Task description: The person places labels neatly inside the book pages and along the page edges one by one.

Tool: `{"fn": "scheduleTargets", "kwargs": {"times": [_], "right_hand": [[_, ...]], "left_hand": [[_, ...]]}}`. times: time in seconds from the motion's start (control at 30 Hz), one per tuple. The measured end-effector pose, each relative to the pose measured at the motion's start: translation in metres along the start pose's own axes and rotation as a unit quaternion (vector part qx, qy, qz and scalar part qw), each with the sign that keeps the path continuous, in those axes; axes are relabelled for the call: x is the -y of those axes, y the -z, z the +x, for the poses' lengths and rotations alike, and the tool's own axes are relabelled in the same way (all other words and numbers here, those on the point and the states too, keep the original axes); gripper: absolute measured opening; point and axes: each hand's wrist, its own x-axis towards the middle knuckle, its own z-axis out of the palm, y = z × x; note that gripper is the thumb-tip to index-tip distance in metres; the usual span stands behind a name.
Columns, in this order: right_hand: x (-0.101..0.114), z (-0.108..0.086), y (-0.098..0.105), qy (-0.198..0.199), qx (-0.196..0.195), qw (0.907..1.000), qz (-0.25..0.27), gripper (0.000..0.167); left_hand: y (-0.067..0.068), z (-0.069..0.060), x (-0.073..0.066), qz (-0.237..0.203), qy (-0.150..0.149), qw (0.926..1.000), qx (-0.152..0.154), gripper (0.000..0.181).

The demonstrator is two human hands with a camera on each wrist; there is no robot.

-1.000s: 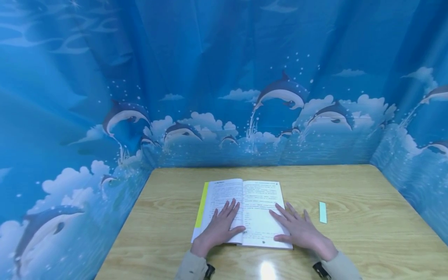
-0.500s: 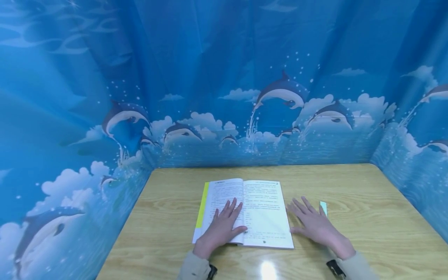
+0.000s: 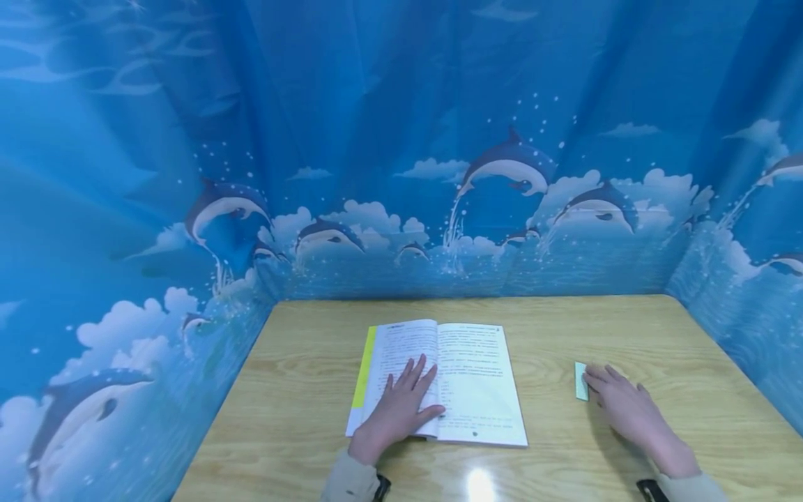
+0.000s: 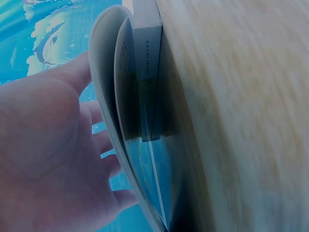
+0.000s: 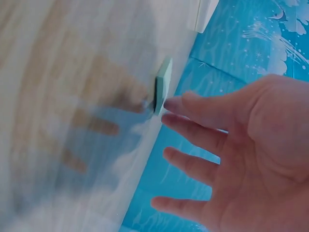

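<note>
Lying open on the tabletop (image 3: 301,390), the book (image 3: 479,397) in the head view bears the spread left hand (image 3: 398,406); the pale green strip (image 3: 580,387) lies at the right hand (image 3: 630,411). Left wrist: left hand straight-fingered. Right wrist: right hand uncurled, contact unclear, strip seemingly not yet lifted.

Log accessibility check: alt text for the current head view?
A person's spread left grip rests on an open book on a wooden table; the right grip is at a pale green strip to the book's right, contact unclear. Behind hangs a blue dolphin-print curtain.
</note>
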Motion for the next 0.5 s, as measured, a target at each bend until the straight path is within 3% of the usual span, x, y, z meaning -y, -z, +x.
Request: {"fn": "scheduleTargets", "kwargs": {"times": [0.27, 0.5], "right_hand": [[-0.002, 0.003, -0.005, 0.009, -0.023, 0.9997, -0.002, 0.048], [0.002, 0.014, -0.007, 0.026, -0.052, 0.9980, -0.026, 0.042]], "left_hand": [[-0.001, 0.000, 0.000, 0.003, 0.008, 1.0000, 0.003, 0.073], [-0.002, 0.000, 0.003, -0.001, 0.011, 0.9999, 0.006, 0.075]]}}
